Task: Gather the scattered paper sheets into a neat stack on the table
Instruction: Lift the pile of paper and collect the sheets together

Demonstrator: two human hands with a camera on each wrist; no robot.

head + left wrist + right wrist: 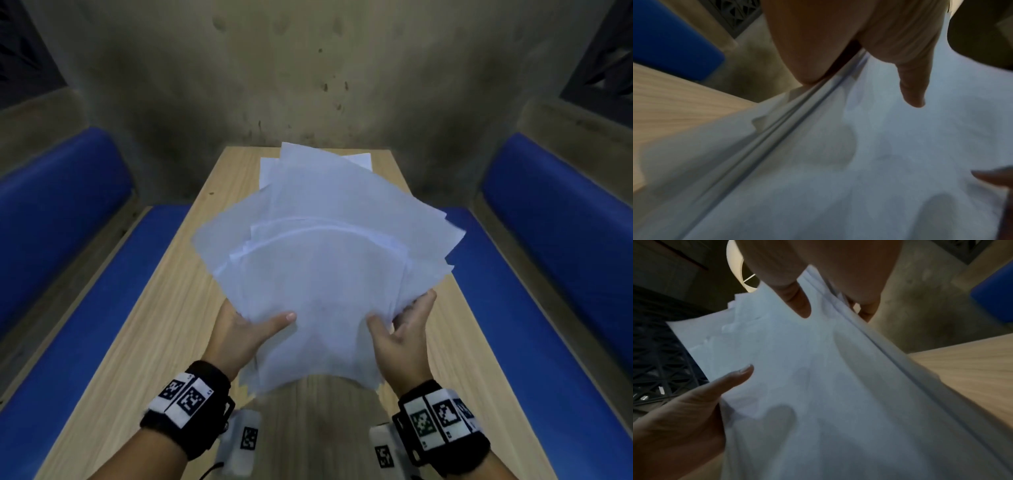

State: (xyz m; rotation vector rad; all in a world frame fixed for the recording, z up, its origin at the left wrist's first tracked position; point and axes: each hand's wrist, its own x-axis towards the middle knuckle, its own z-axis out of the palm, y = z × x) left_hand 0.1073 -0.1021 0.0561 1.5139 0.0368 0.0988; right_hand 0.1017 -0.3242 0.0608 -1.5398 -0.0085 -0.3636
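The left hand (245,334) grips the left side of the bundle of sheets (325,260), thumb on top and fingers curled underneath. The bundle is lifted above the middle of the table (144,342), near end lowest, far end fanned out towards the table's far edge. One or two more sheets (270,168) lie flat near the far edge, partly hidden behind the fan. The right hand (402,337) grips the right side the same way, thumb on top, fingers wrapped round the loose edges.

The paper looks thin, light and floppy: the top sheet bows in an arc between the two hands, and the corners splay at different angles. Smooth sheets like these probably slide over one another easily, so a loose hold would let the fan spread or a sheet slip out. The long side edges, where both hands already are, seem the best place to hold, since the sheets can be squeezed inwards and then tapped on the table to square them.

The table is long, narrow, pale wood grain, smooth and flat. Blue padded benches (65,219) run along both sides, and a stained concrete wall (308,75) closes the far end.
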